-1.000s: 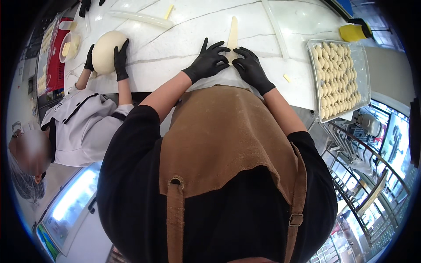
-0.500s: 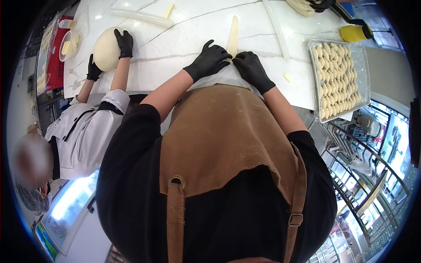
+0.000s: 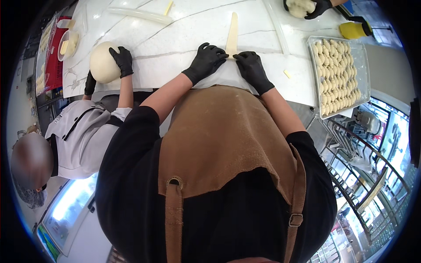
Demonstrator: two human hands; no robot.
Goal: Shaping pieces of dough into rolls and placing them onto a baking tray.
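A long, tapering strip of pale dough (image 3: 232, 33) lies on the marble table, its narrow tip pointing away from me. Both my hands wear black gloves and meet at its wide near end. My left hand (image 3: 205, 62) pinches the left corner of that end between thumb and fingers. At the right corner, my right hand (image 3: 254, 72) has its fingertips closed on the dough edge. Just right of my right hand lies a small yellow stick (image 3: 287, 74), possibly butter or cheese.
On the right, a tray (image 3: 367, 83) holds rows of small rolled dough pieces (image 3: 337, 76). At left a co-worker handles a big dough ball (image 3: 104, 62). Another person's gloved hand (image 3: 319, 8) holds dough at far right. Translucent rods (image 3: 140, 15) and a yellow container (image 3: 353, 30) are around.
My hands have moved slightly apart at the strip's near end, which now shows wider between them. The co-worker's dough ball has shifted. Another person's hand has come further in at far right.
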